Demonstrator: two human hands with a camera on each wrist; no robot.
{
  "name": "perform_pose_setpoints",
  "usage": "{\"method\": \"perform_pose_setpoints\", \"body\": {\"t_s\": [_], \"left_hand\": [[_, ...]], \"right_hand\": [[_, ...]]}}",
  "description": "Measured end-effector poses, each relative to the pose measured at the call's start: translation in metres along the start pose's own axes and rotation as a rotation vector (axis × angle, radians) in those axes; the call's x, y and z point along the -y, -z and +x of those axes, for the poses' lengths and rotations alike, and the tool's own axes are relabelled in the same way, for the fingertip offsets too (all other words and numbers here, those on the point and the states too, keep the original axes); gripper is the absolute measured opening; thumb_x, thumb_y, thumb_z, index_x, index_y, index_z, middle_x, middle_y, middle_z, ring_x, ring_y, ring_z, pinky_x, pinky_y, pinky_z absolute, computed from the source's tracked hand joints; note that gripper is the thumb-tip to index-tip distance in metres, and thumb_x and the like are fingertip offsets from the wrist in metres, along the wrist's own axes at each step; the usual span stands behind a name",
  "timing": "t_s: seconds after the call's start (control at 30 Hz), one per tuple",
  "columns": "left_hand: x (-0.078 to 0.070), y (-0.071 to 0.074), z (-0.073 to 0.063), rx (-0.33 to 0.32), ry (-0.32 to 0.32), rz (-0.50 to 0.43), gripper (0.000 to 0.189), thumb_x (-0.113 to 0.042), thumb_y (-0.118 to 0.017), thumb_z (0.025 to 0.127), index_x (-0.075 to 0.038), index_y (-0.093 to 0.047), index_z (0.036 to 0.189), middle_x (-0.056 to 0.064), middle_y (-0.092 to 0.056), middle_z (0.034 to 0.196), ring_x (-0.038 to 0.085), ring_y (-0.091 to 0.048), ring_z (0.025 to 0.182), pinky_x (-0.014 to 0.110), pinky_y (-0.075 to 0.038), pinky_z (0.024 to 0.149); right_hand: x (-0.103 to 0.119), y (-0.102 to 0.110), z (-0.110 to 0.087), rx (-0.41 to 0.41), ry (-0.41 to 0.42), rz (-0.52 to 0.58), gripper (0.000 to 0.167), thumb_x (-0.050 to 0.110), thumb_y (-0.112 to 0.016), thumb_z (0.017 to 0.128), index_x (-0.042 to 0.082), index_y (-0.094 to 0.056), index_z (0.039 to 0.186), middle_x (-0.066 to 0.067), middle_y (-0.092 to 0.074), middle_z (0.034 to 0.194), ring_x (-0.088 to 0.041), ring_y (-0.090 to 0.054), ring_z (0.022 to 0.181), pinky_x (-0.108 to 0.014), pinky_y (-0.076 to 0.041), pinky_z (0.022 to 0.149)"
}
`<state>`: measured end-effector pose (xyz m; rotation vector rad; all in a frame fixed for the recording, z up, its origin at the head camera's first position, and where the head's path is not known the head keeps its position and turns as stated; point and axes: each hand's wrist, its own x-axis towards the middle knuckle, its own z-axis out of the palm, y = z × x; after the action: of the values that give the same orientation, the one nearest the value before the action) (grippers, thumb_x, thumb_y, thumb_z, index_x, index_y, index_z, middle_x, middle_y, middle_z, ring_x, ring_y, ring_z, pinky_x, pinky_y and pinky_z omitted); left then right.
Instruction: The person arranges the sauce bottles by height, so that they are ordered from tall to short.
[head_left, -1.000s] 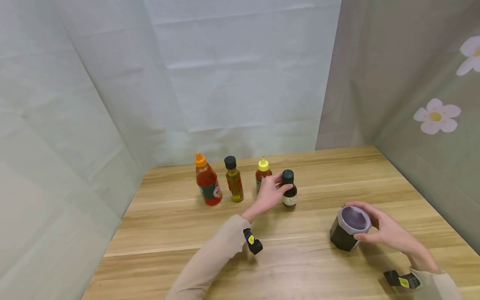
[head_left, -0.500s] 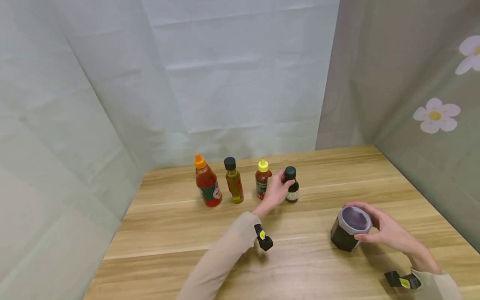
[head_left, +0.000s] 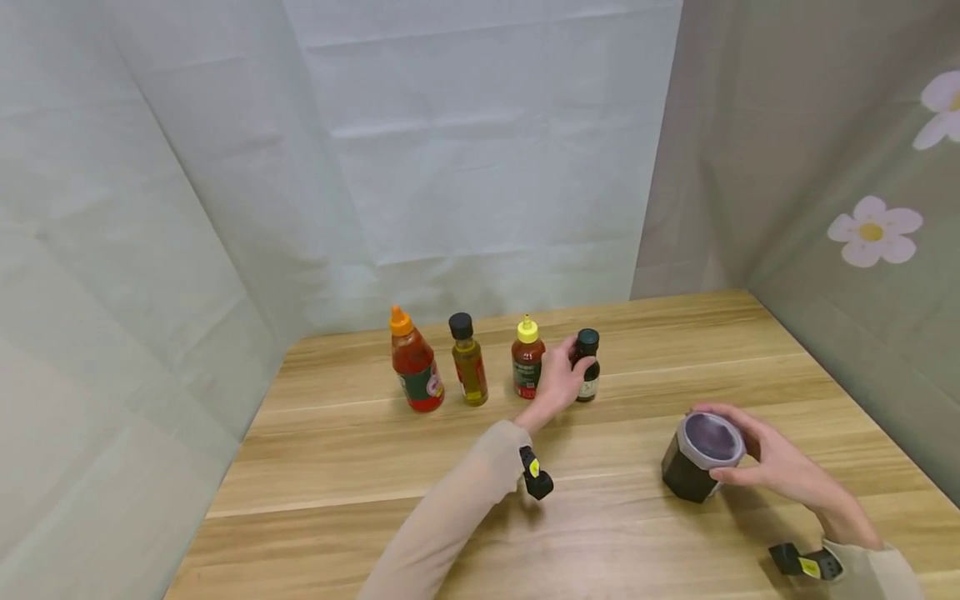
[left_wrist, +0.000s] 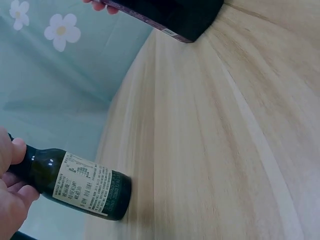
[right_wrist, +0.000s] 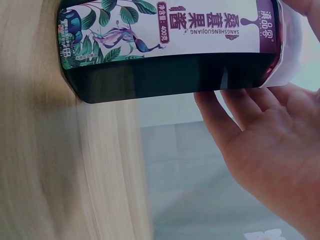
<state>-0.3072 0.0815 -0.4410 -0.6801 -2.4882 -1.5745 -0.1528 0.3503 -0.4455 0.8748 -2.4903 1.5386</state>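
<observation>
My left hand [head_left: 558, 379] grips a small dark glass bottle [head_left: 589, 385] by its neck, under a dark green cap. The left wrist view shows a cream printed label on this bottle [left_wrist: 82, 182], with its base at the wooden tabletop. My right hand [head_left: 772, 454] holds a dark jam jar [head_left: 686, 475] near its pale purple lid, fingers and thumb on opposite sides. Plants and purple lettering decorate the jar's label [right_wrist: 205, 27]. Just left of the dark bottle stands a red sauce bottle [head_left: 527, 371] with a yellow nozzle cap.
Farther left are an oil bottle [head_left: 469, 371] with a black cap and a red sauce squeeze bottle [head_left: 416, 371] with an orange nozzle. Pale cloth [head_left: 480, 150] hangs behind the wooden table [head_left: 300, 492]. A flowered curtain [head_left: 870, 317] borders its right side.
My left hand has moved the dark bottle a little to the right and toward the back, lining it up with the other bottles. My right hand and the jam jar have stayed put.
</observation>
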Motion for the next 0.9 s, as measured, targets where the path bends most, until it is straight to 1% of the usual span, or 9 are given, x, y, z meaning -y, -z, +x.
{"method": "perform_pose_setpoints", "body": {"t_s": [0.07, 0.2, 0.37, 0.57, 0.77, 0.9], "left_hand": [[0.0000, 0.0007, -0.0003, 0.012, -0.005, 0.026, 0.030, -0.011, -0.061, 0.095, -0.001, -0.058, 0.123, 0.016, -0.070, 0.113, 0.024, -0.069, 0.103, 0.027, -0.059, 0.084], [-0.0020, 0.0053, -0.0002, 0.059, -0.012, 0.074, 0.031, -0.012, -0.060, 0.096, 0.000, -0.056, 0.124, 0.016, -0.069, 0.114, 0.024, -0.069, 0.104, 0.028, -0.059, 0.084], [-0.0039, 0.0072, 0.0005, 0.097, 0.001, 0.095, 0.031, -0.013, -0.058, 0.097, 0.000, -0.055, 0.125, 0.016, -0.068, 0.117, 0.025, -0.068, 0.106, 0.028, -0.058, 0.086], [-0.0052, 0.0064, 0.0000, 0.091, 0.010, 0.115, 0.031, -0.013, -0.058, 0.097, -0.001, -0.055, 0.125, 0.016, -0.068, 0.118, 0.024, -0.067, 0.107, 0.029, -0.058, 0.087], [-0.0054, 0.0052, -0.0002, 0.082, 0.009, 0.119, 0.030, -0.014, -0.059, 0.097, -0.001, -0.055, 0.124, 0.015, -0.069, 0.116, 0.024, -0.067, 0.106, 0.029, -0.058, 0.087], [-0.0047, 0.0044, -0.0003, 0.080, 0.009, 0.131, 0.030, -0.015, -0.059, 0.097, -0.002, -0.055, 0.124, 0.015, -0.068, 0.117, 0.024, -0.068, 0.106, 0.029, -0.058, 0.086]], "right_hand": [[-0.0001, -0.0001, -0.0003, 0.000, -0.003, -0.001, 0.074, -0.015, -0.072, 0.073, -0.010, -0.038, 0.138, 0.016, -0.055, 0.129, 0.004, -0.055, 0.108, -0.009, -0.046, 0.085], [0.0004, -0.0004, -0.0001, -0.011, -0.023, -0.014, 0.074, -0.014, -0.073, 0.073, -0.009, -0.039, 0.138, 0.017, -0.054, 0.130, 0.005, -0.055, 0.109, -0.009, -0.047, 0.085], [0.0013, -0.0007, 0.0005, -0.023, -0.033, -0.020, 0.073, -0.013, -0.074, 0.072, -0.012, -0.038, 0.136, 0.017, -0.053, 0.132, 0.006, -0.054, 0.111, -0.009, -0.047, 0.086], [0.0033, -0.0012, 0.0003, -0.030, -0.003, -0.028, 0.074, -0.013, -0.074, 0.071, -0.013, -0.039, 0.136, 0.018, -0.054, 0.131, 0.006, -0.055, 0.110, -0.008, -0.046, 0.087], [0.0024, -0.0026, 0.0016, -0.094, -0.006, -0.077, 0.075, -0.011, -0.080, 0.065, -0.009, -0.047, 0.133, 0.020, -0.059, 0.126, 0.005, -0.059, 0.104, -0.007, -0.048, 0.086], [0.0026, -0.0037, 0.0024, -0.129, -0.032, -0.098, 0.074, -0.010, -0.080, 0.065, -0.007, -0.050, 0.132, 0.021, -0.061, 0.121, 0.004, -0.062, 0.099, -0.009, -0.049, 0.083]]}}
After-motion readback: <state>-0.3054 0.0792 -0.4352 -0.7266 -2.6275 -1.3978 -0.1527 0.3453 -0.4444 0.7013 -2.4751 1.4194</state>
